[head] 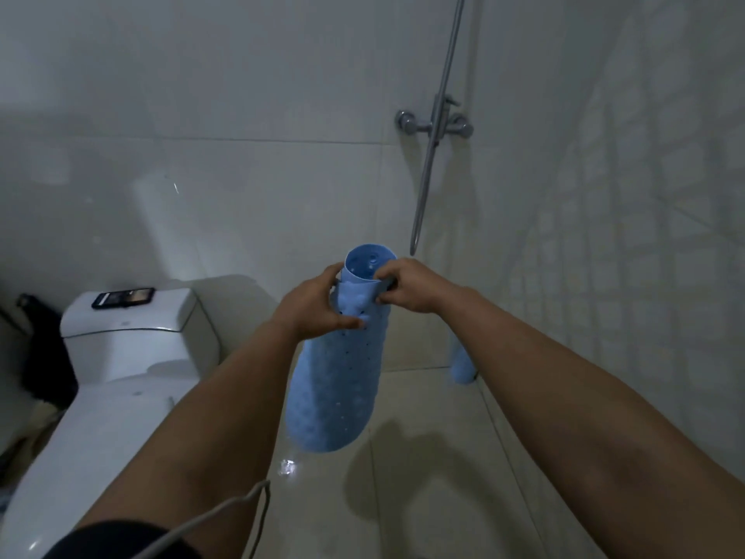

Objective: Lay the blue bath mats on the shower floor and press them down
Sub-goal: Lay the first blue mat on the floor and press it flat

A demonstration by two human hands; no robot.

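A blue bath mat (336, 393), rolled into a tube with small holes in it, hangs upright in the air above the shower floor (423, 478). My left hand (312, 306) grips its upper part from the left, thumb pressed on the front. My right hand (407, 286) pinches the top rim from the right. A second rolled blue mat (463, 363) stands in the far corner against the wall, partly hidden behind my right forearm.
A white toilet (109, 381) stands to the left, with a dark phone (123, 297) on its cistern lid. The chrome shower mixer (435, 125) and hose (423, 187) hang on the back wall. A tiled wall closes the right side. A white cable (225, 514) crosses the lower frame.
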